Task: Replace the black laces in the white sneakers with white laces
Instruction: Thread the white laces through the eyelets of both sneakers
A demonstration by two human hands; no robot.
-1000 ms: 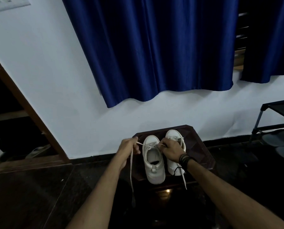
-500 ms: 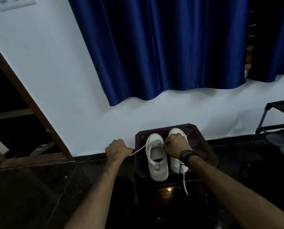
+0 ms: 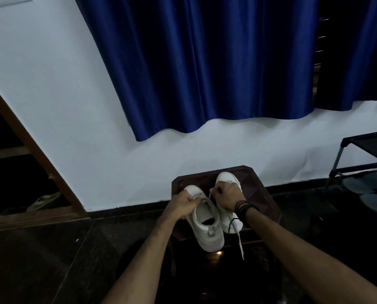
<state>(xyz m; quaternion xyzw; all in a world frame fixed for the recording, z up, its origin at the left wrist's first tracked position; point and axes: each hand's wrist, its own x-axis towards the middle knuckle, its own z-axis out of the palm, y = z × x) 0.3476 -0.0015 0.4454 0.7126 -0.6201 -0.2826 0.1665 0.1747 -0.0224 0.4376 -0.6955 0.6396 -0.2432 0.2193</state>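
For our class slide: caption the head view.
Both hands, left hand and right hand, lace white sneakers on a dark stool.

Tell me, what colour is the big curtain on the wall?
Dark blue. The curtain shows plainly in the head view, hanging above the white sneakers.

The left hand (image 3: 181, 206) covers the front left side of the left sneaker (image 3: 207, 227), so the eyelets there cannot be seen, and what its curled fingers pinch is too small and dim to make out. The right hand (image 3: 227, 197) hides the middle of the right sneaker (image 3: 226, 177), leaving only toe and heel showing. The white lace (image 3: 240, 242) disappears under that wrist, and a thin black lace (image 3: 232, 222) beside it is traceable only briefly. Both forearms are cut off by the bottom edge. The stool (image 3: 268, 200) has its near part lost in darkness. The rack (image 3: 367, 150) is cut by the right edge, and the curtain (image 3: 205, 62) by the top.
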